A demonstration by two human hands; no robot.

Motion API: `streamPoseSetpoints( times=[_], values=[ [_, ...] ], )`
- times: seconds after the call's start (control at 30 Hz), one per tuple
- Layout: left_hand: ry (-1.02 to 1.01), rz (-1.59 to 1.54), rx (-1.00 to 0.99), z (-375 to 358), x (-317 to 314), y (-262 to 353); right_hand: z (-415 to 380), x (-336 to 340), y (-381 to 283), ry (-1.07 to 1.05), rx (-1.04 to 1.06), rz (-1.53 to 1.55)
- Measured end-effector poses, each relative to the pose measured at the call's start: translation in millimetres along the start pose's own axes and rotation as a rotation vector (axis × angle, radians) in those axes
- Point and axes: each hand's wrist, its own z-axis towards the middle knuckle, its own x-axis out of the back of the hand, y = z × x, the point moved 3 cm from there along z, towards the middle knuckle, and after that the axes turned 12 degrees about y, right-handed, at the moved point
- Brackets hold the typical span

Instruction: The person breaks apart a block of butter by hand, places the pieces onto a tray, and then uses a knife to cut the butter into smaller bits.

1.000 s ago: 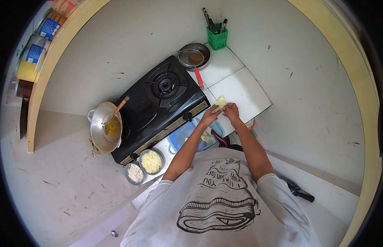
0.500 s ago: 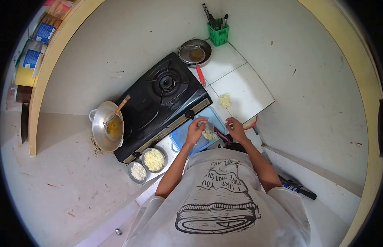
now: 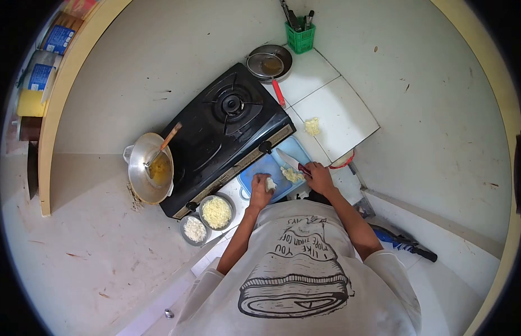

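My right hand [image 3: 320,178] is closed round the dark red handle of a kitchen knife [image 3: 286,158], whose blade points up and left over the blue cutting board [image 3: 264,166]. My left hand [image 3: 261,193] pinches a small whitish piece of food [image 3: 270,183] at the board's left side. Between the two hands lies a pile of pale yellow-white chopped food [image 3: 292,175], just below the blade. The left palm is turned away from view.
A black gas stove [image 3: 227,129] borders the board. Left of it sits a metal wok [image 3: 138,173] with a wooden-handled utensil. Bowls of shredded pale food [image 3: 217,213] and white bits [image 3: 194,229] stand nearby. Pale scraps [image 3: 312,126] lie on the tiles.
My right hand has taken hold of the knife that lay on the board and swung its blade up-left. My left hand has moved down with the whitish piece. The view has shifted slightly.
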Motion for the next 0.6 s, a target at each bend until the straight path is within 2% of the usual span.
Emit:
streamPoseSetpoints(
  times=[0.07,0.17,0.27,0.37,0.47,0.57,0.6],
  values=[
    [-0.020,-0.011,0.033,1,-1,-7,-2,-2,1,0.029,-0.011,0.017],
    [-0.021,-0.022,-0.019,3,1,-16,-3,4,-6,0.041,-0.037,-0.002],
    [-0.077,0.002,0.145,8,9,-7,-5,3,-7,0.064,-0.054,-0.035],
    [-0.090,-0.369,0.385,13,5,-22,-7,0,-5,0.098,-0.065,-0.052],
    [-0.143,-0.873,0.664,18,9,-20,-11,-3,-4,0.122,-0.078,-0.048],
    [-0.210,-1.231,0.777,24,20,-6,-13,-3,-6,0.153,-0.083,-0.053],
    [-0.220,-1.261,0.766,25,23,0,-14,-3,-8,0.165,-0.082,-0.056]
  ],
)
